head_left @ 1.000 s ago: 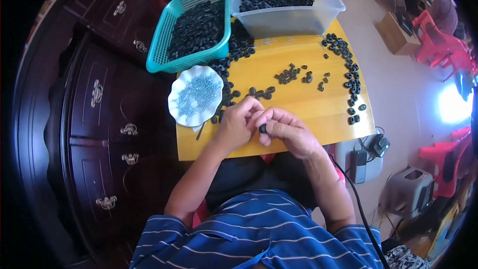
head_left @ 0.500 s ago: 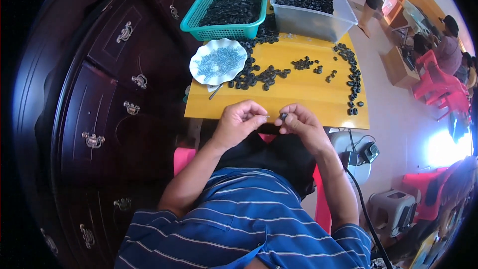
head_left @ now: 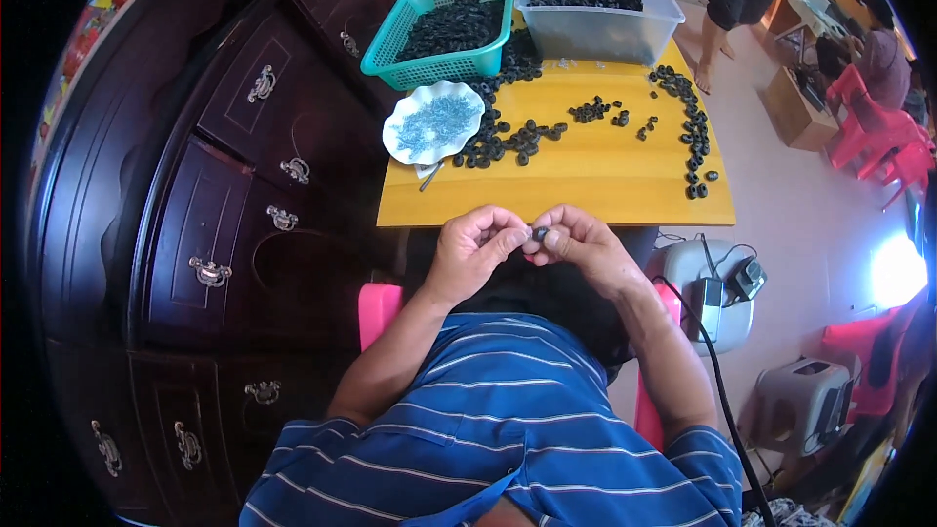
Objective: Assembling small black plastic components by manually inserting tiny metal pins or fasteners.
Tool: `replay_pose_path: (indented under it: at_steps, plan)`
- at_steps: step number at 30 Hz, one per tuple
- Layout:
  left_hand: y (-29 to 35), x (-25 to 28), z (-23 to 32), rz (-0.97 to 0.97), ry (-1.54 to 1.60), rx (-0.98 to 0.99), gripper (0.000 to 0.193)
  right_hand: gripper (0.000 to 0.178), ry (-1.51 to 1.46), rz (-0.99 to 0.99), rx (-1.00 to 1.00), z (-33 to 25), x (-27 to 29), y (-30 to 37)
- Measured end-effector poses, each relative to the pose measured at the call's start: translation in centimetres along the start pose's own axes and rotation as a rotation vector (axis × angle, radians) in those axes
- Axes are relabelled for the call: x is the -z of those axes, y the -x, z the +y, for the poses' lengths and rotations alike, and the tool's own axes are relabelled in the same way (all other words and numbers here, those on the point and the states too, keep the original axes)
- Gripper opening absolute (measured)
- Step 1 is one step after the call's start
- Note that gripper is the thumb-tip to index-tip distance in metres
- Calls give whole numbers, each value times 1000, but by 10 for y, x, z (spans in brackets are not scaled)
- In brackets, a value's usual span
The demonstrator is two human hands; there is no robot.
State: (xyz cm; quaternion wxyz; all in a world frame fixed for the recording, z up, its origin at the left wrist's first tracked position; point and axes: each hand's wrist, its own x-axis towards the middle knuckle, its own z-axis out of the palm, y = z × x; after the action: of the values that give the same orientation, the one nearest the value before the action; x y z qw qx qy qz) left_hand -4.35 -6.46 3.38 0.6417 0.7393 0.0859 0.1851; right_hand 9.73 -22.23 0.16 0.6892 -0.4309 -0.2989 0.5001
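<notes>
Just off the near edge of the yellow table (head_left: pixel 605 197), both of my hands meet above my lap. In the fingertips of my right hand (head_left: pixel 591 252) is a small black ring-shaped piece (head_left: pixel 540 233), pinched between thumb and fingers. Thumb and forefinger of my left hand (head_left: pixel 476 252) are pressed together against its left side. They hold a tiny thin pin-like piece, now mostly hidden by the fingers. Beyond my left hand, a white scalloped plate (head_left: pixel 472 123) carries many thin, bluish-silver pin-like pieces. Loose black rings (head_left: pixel 527 141) lie beside the plate.
A green basket (head_left: pixel 429 71) and a clear plastic bin (head_left: pixel 595 37), both filled with black pieces, stand at the far end. More black pieces (head_left: pixel 695 137) line the right edge. Dark drawers (head_left: pixel 244 146) rise at left. A black cable (head_left: pixel 717 400) hangs at right.
My hands have come together: the left fingertips, apart from the black ring before, now touch it. The whole view has shifted slightly.
</notes>
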Motion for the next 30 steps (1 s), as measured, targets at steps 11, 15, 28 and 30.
replay_pose_path:
  at_steps: [11, 15, 28, 30]
  plan:
    - [1, 3, -13, 10, 40, 35, 12, 17, 17, -22, -20, 6, -1, -3]
    - [3, 5, -15, -18, 118, 107, 16, 17, -14, -65, -26, 6, -2, -2]
    - [3, 1, -20, -9, 320, 172, 17, 18, -25, -98, -14, 5, -1, -1]
    - [4, 1, -18, -6, 306, 167, 17, 19, -25, -90, -21, 5, -1, -1]
